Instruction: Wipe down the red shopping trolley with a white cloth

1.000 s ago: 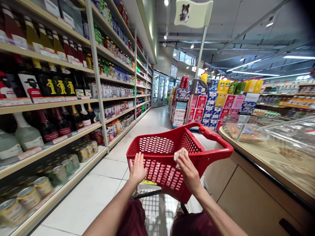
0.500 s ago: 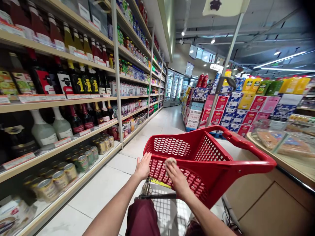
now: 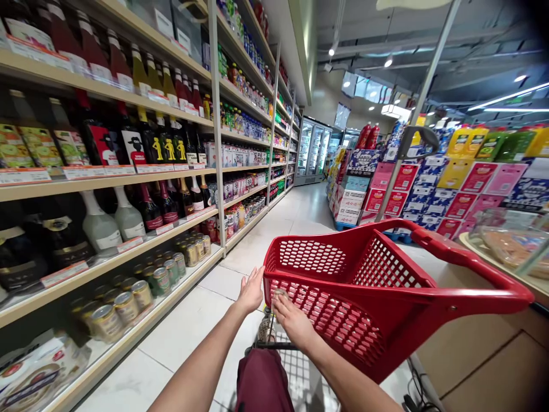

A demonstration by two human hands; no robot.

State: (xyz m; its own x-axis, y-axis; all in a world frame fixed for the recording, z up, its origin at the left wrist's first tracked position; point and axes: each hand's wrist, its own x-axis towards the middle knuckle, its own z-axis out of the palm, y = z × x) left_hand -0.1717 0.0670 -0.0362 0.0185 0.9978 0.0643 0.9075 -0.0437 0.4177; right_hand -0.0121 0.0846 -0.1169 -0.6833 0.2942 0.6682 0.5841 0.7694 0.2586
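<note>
Hands [image 3: 295, 325] now closer together at cart [image 3: 397, 320]

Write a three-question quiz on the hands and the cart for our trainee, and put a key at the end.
1. Which hand holds the crumpled wad?
2. True or false: the left hand is at the end of the cart away from its handle.
3. What colour is the cart? A) Blue B) Green C) Red

Key:
1. The right hand.
2. True.
3. C
</note>
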